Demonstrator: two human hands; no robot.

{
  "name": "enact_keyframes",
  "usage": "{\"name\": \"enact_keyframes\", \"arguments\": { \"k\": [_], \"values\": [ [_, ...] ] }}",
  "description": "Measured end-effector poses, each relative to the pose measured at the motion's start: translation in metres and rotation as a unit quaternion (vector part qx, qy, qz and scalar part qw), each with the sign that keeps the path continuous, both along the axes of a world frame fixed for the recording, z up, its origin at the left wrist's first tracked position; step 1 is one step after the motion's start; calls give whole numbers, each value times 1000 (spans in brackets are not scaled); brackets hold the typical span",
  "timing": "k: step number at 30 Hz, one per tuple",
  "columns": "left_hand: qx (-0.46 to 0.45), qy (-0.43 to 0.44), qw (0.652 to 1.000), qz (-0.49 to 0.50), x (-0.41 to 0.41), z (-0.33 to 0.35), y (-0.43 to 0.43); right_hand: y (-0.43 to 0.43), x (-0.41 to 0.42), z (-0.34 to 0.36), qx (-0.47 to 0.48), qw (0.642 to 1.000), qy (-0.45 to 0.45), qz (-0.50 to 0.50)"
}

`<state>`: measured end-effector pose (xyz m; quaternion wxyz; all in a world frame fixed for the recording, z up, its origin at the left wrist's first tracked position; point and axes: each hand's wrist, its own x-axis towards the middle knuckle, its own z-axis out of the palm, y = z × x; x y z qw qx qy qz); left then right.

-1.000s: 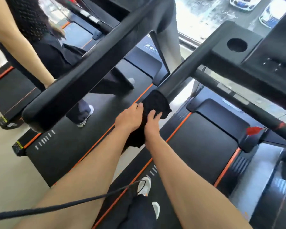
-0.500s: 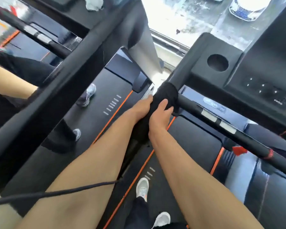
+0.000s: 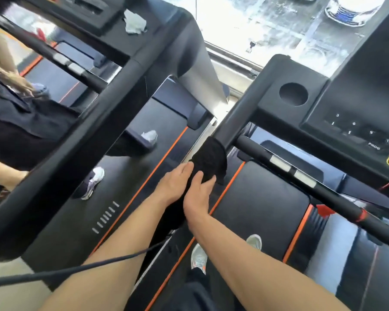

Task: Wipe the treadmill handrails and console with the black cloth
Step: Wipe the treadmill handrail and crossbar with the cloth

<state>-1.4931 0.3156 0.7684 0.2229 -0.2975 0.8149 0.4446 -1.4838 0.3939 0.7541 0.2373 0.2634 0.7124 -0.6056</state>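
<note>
Cloth: black cloth (image 3: 209, 158) wrapped over the left handrail (image 3: 230, 122), just beyond both hands
Hands: left hand (image 3: 174, 184) and right hand (image 3: 198, 194) side by side, both clamped on the cloth
Texture: cloth soft and crumpled; handrail smooth, rounded, matte black
Console: console (image 3: 355, 108) to the right, its far edge cut off
Hidden: handrail under the cloth covered; fingertips blurred

Bright window (image 3: 256, 25) at twelve o'clock, parked car (image 3: 350, 10) outside at one; neighbouring treadmill (image 3: 144, 140) at ten; beige floor (image 3: 7, 295) at seven.
</note>
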Motion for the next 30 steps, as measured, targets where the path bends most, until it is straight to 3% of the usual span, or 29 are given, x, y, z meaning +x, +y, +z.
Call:
{"name": "enact_keyframes", "arguments": {
  "k": [6, 10, 15, 17, 19, 22, 26, 30],
  "values": [
    [26, 19, 999, -11, -102, 11, 23, 8, -96, 5, 32, 996, 4, -86],
    [68, 58, 996, -14, -133, 12, 29, 14, -108, 4, 24, 997, -8, -78],
    [-2, 125, 989, -75, -72, -4, 11, 16, -50, 15, 98, 983, 149, 44],
    [8, 169, 984, -52, -42, -8, 3, 21, -37, 14, 160, 952, 231, 123],
    [26, 183, 982, -24, -34, -15, -1, 24, -41, 12, 286, 882, 311, 210],
    [30, 145, 989, -7, -67, -18, 5, 27, -79, 14, 434, 783, 331, 297],
    [33, 141, 989, -41, -138, -18, 21, 53, -155, 16, 509, 729, 297, 347],
    [70, 139, 988, -25, -200, -11, 38, 66, -223, 20, 542, 712, 281, 348]
  ]
}}
